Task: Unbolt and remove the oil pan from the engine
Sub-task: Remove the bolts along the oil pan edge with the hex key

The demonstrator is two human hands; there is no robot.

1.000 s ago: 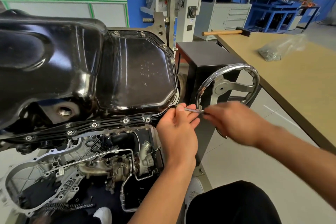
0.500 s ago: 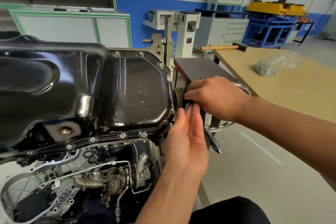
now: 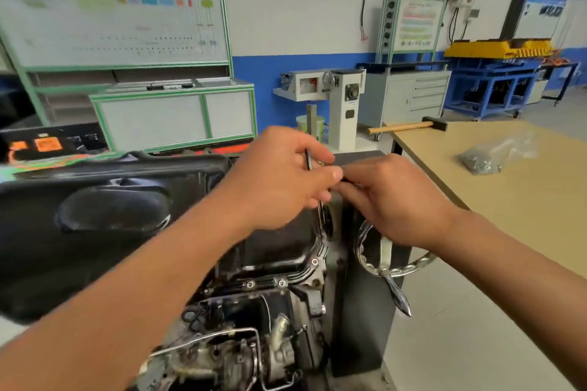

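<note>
Oil pan [image 3: 111,216] – black, glossy – fills the left, seated on the upturned engine [image 3: 241,343], with flange bolts [image 3: 281,282] in place along its near edge. Left hand [image 3: 279,178] is now up over the pan's right end, fingers curled round a thin metal tool [image 3: 308,159]; half a second ago it lay flat and open, lower, beside the pan's right edge. Right hand [image 3: 397,200] meets it fingertip to thumb – too blurred to tell whether it pinches the tool too. Chrome handwheel [image 3: 386,251] sits under the right wrist. Workbench [image 3: 524,216] at right carries a hammer [image 3: 406,126] and a plastic bag [image 3: 489,159]. View is tilted higher than before, with more wall showing.
</note>
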